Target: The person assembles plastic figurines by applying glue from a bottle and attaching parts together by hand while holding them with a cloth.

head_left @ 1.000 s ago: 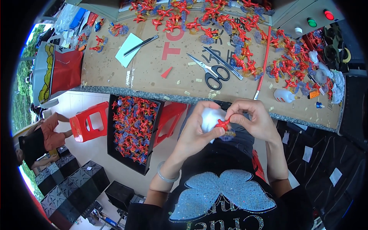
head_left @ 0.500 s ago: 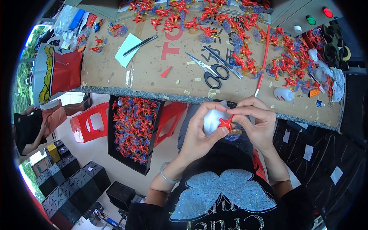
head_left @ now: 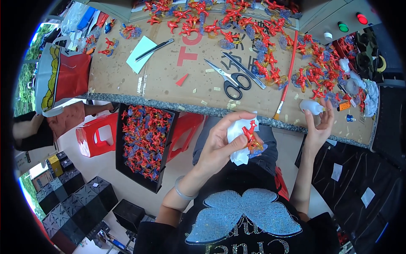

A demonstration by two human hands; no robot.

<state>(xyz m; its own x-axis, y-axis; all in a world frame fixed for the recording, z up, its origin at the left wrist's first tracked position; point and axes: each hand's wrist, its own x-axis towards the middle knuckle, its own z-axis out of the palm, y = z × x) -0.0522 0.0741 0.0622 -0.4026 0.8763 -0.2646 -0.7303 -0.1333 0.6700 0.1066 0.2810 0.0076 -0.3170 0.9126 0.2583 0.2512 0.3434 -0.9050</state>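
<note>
A small red toy figurine [head_left: 249, 134] with a yellow and translucent blue base is pinched in my left hand [head_left: 218, 148], together with a crumpled white tissue [head_left: 235, 130] behind it. My left thumb presses across the figurine's lower part. To the right, my right hand [head_left: 320, 129] reaches over the table's front edge with thumb and fingers apart around a small white bottle [head_left: 311, 106]. The bottle lies on its side, its yellowish tip near my fingers. Whether they touch it is hard to see. A paintbrush [head_left: 289, 76] with a long red handle lies between my hands, bristles toward me.
Cardboard [head_left: 169, 84] covers the table. On it lie black-handled scissors [head_left: 231, 80], a metal blade-like tool [head_left: 245, 71], a pen [head_left: 154, 51] on pale green paper [head_left: 139, 55], and many similar figurines [head_left: 266, 46]. A black crate [head_left: 160, 180] of figurines stands lower left, beside a red stool [head_left: 86, 133].
My right hand has let go of the figurine and moved right to the white bottle. My left hand keeps the figurine, now against the tissue. The person at left has shifted.
</note>
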